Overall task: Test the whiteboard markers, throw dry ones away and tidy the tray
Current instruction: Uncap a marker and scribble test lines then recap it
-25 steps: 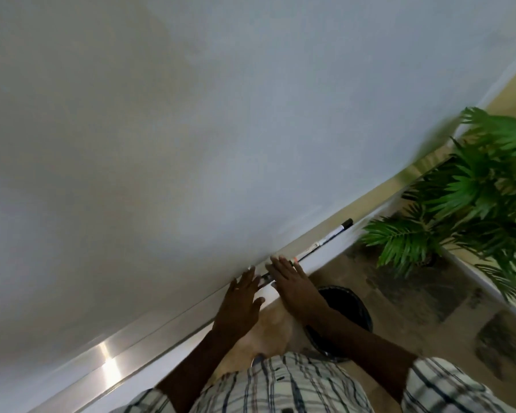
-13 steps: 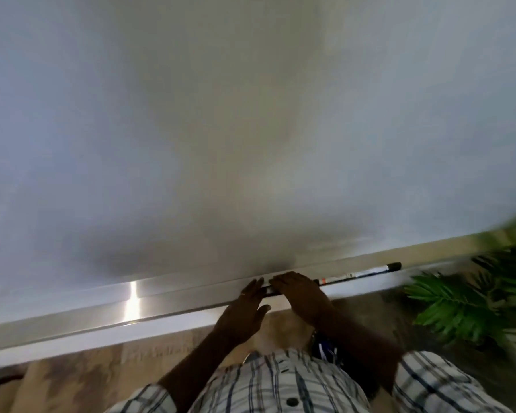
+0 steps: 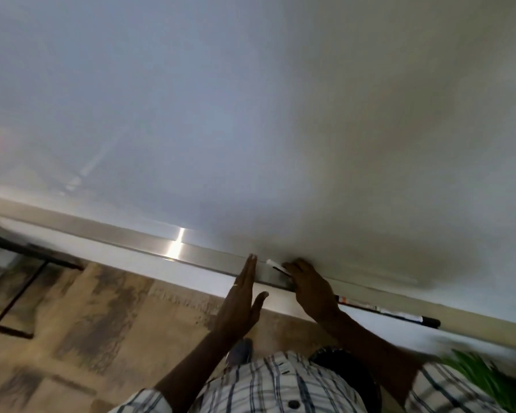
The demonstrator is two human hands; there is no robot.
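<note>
The whiteboard (image 3: 251,114) filled most of the view, and the metal tray (image 3: 149,244) ran along its lower edge, sloping down to the right. The right hand (image 3: 312,289) lay over the tray, fingers (image 3: 295,268) curled down and clamped on a marker (image 3: 274,264). Only the marker's white end showed, poking out left of the knuckles and just above the tray's lip. The left hand (image 3: 241,302) stood edge-on just left of it, with its straight fingers (image 3: 250,268) pressed together, their tips at the tray's front edge, and the thumb spread apart. It held nothing.

Farther right along the tray, past the right wrist, a capped marker (image 3: 399,315) lay flat in the channel, its black cap at the far end. Whether it touched the held one was hidden by the hand.

Below the tray lay a mottled brown floor (image 3: 87,323). A checked shirt (image 3: 280,389) showed at the bottom, a blurred green plant (image 3: 483,380) lower right, and a dark frame (image 3: 27,257) under the tray's left end.
</note>
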